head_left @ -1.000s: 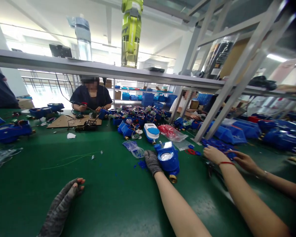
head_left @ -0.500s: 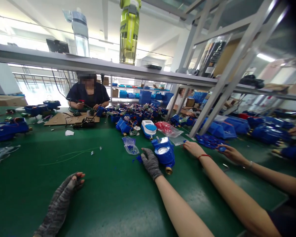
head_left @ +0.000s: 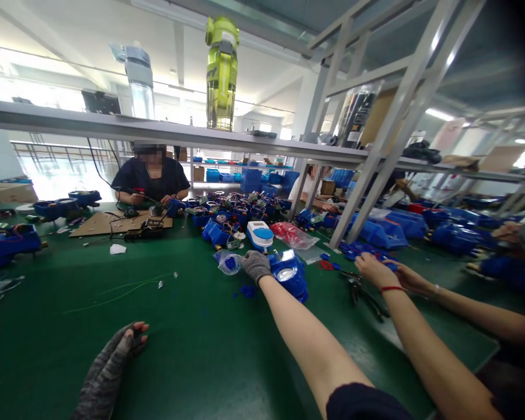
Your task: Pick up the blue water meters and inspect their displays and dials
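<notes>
My left hand (head_left: 125, 344), in a grey fingerless glove, rests on the green table at the lower left. Its fingers are curled together with the thumb against them, and nothing shows in them. My right hand (head_left: 257, 266), gloved the same way, is closed at the right edge of a small clear plastic bag (head_left: 228, 262) with blue bits inside; its fingertips are partly hidden. Just right of that hand sits a blue water meter (head_left: 290, 274), partly covered by my forearm. Loose small blue pieces (head_left: 247, 290) lie below the bag.
A white-and-blue meter (head_left: 259, 235) and a bag of red parts (head_left: 293, 234) lie behind. At right, a co-worker's hands (head_left: 376, 271) work over blue parts beside pliers (head_left: 363, 294). A shelf (head_left: 170, 129) with bottles crosses above; another person sits opposite.
My right hand has moved forward and left from the meter's side to the plastic bag, which looks bunched up. The co-worker's hands have come together, uncovering the pliers. My left hand stays put.
</notes>
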Available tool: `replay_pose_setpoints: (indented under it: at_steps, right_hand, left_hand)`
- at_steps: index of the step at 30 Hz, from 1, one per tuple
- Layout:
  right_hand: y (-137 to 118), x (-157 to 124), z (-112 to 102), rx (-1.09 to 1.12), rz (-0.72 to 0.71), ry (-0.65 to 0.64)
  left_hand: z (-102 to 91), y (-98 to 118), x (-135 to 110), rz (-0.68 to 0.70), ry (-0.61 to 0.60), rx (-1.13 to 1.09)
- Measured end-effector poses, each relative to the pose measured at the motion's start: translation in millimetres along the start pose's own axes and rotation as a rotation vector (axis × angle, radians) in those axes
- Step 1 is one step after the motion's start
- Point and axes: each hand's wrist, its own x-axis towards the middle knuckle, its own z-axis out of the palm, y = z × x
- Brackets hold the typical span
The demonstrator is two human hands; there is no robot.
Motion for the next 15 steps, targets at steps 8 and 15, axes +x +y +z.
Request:
replay_pose_setpoints:
  at_steps: [8, 15]
  right_hand:
    - [-5, -17, 14, 0.066, -0.029, -0.029]
    - [19, -5, -46, 0.139, -0.001, 0.028]
  left_hand:
    - [10.8, 9, -13, 0.021, 0.036, 0.03]
    - [32.5, 32, -48, 0.17, 0.018, 0.053]
